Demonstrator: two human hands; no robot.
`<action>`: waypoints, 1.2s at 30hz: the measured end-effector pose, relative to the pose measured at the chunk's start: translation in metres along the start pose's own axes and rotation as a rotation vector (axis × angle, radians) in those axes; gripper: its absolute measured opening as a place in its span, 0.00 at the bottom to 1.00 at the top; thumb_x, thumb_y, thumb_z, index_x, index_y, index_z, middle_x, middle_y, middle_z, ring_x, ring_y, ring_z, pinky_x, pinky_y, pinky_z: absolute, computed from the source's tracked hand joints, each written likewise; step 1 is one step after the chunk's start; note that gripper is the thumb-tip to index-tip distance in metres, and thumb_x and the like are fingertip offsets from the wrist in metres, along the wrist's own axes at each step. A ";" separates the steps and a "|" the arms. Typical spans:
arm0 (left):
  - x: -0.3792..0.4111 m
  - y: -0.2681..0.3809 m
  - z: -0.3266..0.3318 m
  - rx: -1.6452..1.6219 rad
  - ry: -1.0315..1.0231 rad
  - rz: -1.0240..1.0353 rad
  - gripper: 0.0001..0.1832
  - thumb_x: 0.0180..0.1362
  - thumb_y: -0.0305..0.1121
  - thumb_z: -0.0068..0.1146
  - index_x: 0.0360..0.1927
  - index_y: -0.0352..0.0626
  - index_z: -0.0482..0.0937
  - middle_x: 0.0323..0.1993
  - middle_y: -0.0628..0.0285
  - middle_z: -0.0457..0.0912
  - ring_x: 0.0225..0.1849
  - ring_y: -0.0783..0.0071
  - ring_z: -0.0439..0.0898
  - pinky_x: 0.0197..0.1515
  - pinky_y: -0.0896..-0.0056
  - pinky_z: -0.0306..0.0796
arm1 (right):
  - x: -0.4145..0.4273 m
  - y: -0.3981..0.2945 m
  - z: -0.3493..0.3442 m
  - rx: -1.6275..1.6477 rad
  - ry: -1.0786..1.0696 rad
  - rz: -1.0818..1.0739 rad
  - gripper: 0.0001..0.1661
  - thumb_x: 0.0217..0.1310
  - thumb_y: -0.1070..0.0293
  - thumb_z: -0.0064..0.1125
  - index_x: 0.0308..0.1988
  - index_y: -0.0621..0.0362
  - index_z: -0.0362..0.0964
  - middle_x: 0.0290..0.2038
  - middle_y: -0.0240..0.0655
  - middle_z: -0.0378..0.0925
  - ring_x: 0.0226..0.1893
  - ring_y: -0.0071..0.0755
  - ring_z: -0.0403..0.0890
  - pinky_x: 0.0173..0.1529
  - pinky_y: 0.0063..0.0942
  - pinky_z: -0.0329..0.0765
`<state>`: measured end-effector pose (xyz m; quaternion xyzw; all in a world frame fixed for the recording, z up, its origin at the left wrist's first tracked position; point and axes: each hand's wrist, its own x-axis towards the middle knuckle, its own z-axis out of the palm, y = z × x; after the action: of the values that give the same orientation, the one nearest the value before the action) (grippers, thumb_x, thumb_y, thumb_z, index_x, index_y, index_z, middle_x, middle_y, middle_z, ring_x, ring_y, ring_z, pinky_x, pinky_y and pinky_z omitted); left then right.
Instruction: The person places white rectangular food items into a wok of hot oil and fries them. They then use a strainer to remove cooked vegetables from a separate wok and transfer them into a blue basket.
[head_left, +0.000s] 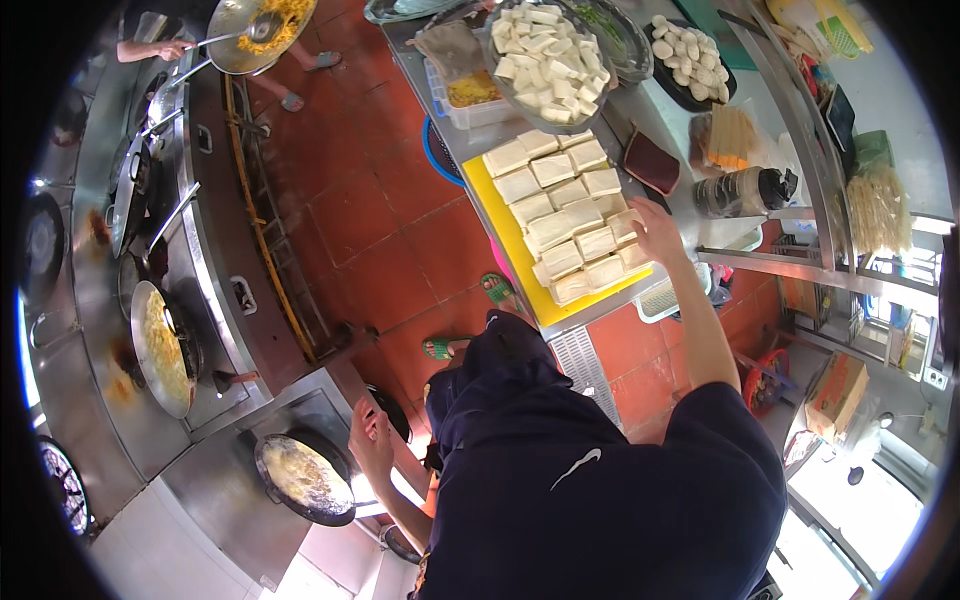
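Observation:
Rows of white tofu blocks (574, 214) cover a yellow cutting board (551, 304) on the steel worktable. My right hand (657, 229) reaches over the board's right side, its fingertips against a tofu block (624, 226) at the edge. Whether the fingers grip that block cannot be told. My left hand (373, 436) hangs at my other side, fingers loosely bent and apart, with nothing in it. Nearest to it is a wok of bubbling, foamy oil (306, 474) on the stove. Past the board, a large bowl (504, 96) is heaped with cut tofu pieces (551, 60).
A black tray of whitish balls (691, 60) and a flat dark-red object (652, 163) lie on the table. A steel shelf frame (787, 262) borders its right side. Across the red-tiled floor (390, 225), another wok (161, 352) sits on the range. A person's hand (174, 49) holds a ladle.

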<state>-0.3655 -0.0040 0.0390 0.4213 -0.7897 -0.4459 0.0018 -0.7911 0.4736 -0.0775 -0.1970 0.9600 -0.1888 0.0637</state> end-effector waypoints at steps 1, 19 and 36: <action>0.005 0.006 0.002 0.032 -0.012 0.013 0.25 0.67 0.37 0.59 0.65 0.38 0.73 0.56 0.47 0.82 0.53 0.60 0.84 0.53 0.61 0.78 | 0.009 0.013 0.002 0.013 -0.089 -0.078 0.25 0.66 0.66 0.58 0.61 0.55 0.71 0.61 0.42 0.75 0.63 0.47 0.72 0.66 0.41 0.71; 0.008 0.068 0.029 0.255 -0.066 -0.059 0.28 0.66 0.45 0.60 0.66 0.46 0.73 0.59 0.51 0.81 0.56 0.56 0.82 0.59 0.55 0.72 | 0.054 0.016 -0.014 0.037 -0.819 -0.159 0.24 0.55 0.62 0.72 0.48 0.61 0.73 0.43 0.51 0.81 0.47 0.58 0.81 0.51 0.47 0.76; 0.000 0.074 0.043 0.358 -0.121 -0.095 0.29 0.67 0.46 0.60 0.68 0.47 0.72 0.61 0.51 0.80 0.58 0.57 0.82 0.61 0.57 0.73 | 0.034 0.013 -0.016 0.023 -0.617 -0.241 0.22 0.56 0.61 0.71 0.50 0.54 0.79 0.45 0.42 0.83 0.47 0.52 0.82 0.51 0.46 0.77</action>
<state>-0.4308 0.0451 0.0655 0.4240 -0.8343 -0.3226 -0.1418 -0.8298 0.4763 -0.0691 -0.3561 0.8631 -0.1370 0.3308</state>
